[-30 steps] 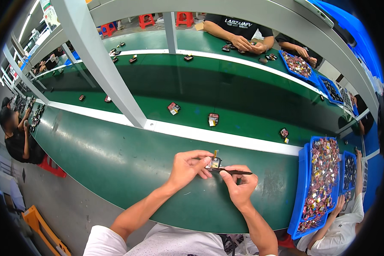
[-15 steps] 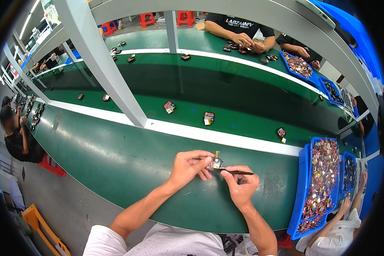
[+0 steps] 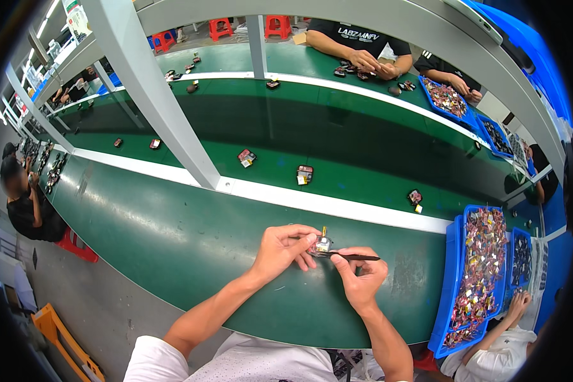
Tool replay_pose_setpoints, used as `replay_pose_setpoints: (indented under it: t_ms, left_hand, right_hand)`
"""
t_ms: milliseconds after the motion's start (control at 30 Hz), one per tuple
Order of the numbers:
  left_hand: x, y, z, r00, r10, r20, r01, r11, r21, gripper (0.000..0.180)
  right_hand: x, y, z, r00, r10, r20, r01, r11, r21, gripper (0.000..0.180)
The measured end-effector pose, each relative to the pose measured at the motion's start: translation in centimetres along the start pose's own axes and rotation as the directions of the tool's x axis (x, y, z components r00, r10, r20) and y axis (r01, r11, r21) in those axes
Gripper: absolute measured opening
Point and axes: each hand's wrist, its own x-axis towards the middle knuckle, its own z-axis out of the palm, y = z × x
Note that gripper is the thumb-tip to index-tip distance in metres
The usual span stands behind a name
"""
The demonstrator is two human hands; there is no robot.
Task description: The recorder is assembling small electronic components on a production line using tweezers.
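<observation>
Black device (image 3: 323,244) | between left hand (image 3: 281,248), pinching it, and right hand (image 3: 361,275), pinching slim tool (image 3: 361,258) | perhaps tweezers

Cannot resolve fine parts of small black-cased electronic module (image 3: 324,244), partly covered by bare left hand (image 3: 285,247). Cannot discern tip of slim black tool (image 3: 364,258). Cannot separate small pink-and-silver pieces (image 3: 480,267) heaped in long blue plastic bin (image 3: 447,293).

- The near green bench (image 3: 172,235) bore a filled blue tray (image 3: 453,261) at right and dark pieces (image 3: 56,170) at its far left.
- Small dark-cased devices (image 3: 304,175) lay scattered on the green belt (image 3: 363,178).
- The far bench (image 3: 223,60) held blue trays (image 3: 470,119) and dark units (image 3: 347,67).
</observation>
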Motion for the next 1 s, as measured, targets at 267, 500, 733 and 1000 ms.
replay_pose_setpoints:
  t_ms: [267,500,733,1000]
  left_hand:
    - [0.0,0.1,-0.1,1.000,0.007,-0.006,-0.007,1.000,0.000,0.025]
    - [0.0,0.0,-0.1,1.000,0.000,-0.002,0.000,1.000,0.002,0.025]
    - [0.0,-0.1,0.1,1.000,-0.008,-0.012,0.008,1.000,0.029,0.025]
    - [-0.1,-0.6,0.2,1.000,0.017,-0.025,-0.015,0.998,0.060,0.024]
  right_hand:
    - [0.1,-0.2,0.1,0.999,-0.035,0.039,0.034,0.999,0.025,0.013]
    - [0.3,-0.8,0.0,0.994,-0.044,0.101,0.045,0.999,-0.013,0.013]
    - [0.4,-0.3,0.0,0.980,-0.174,0.100,0.177,0.984,-0.021,0.014]
    - [0.6,-1.1,-0.1,0.960,-0.232,0.156,0.249,0.964,-0.097,0.014]
